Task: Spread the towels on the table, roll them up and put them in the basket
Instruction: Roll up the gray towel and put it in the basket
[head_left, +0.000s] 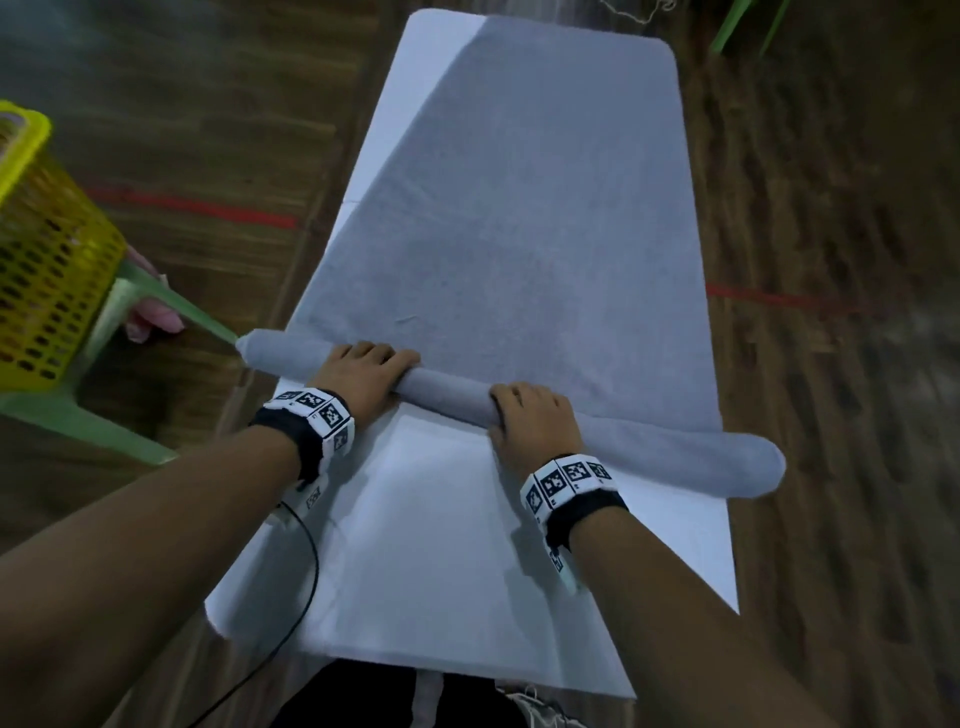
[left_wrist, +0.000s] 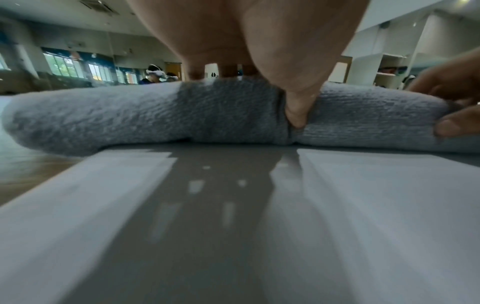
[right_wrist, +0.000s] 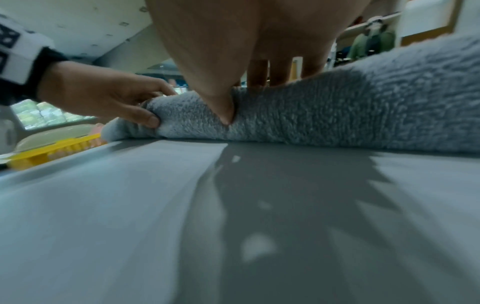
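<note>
A grey towel (head_left: 519, 218) lies spread along the white table (head_left: 415, 561); its near end is rolled into a tube (head_left: 447, 392) lying across the table, both ends overhanging the edges. My left hand (head_left: 363, 371) grips the roll left of centre, fingers over the top and thumb on the near side. My right hand (head_left: 532, 415) grips it just right of centre the same way. In the wrist views the roll (left_wrist: 130, 115) (right_wrist: 337, 115) fills the middle, with each thumb pressed into the terry. A yellow basket (head_left: 47, 270) stands at the left on a green stool.
The green plastic stool (head_left: 156, 299) under the basket stands left of the table on a wooden floor with red tape lines. A black cable (head_left: 306, 571) hangs from my left wrist. Something pink (head_left: 150, 312) lies under the stool. Other people stand far off.
</note>
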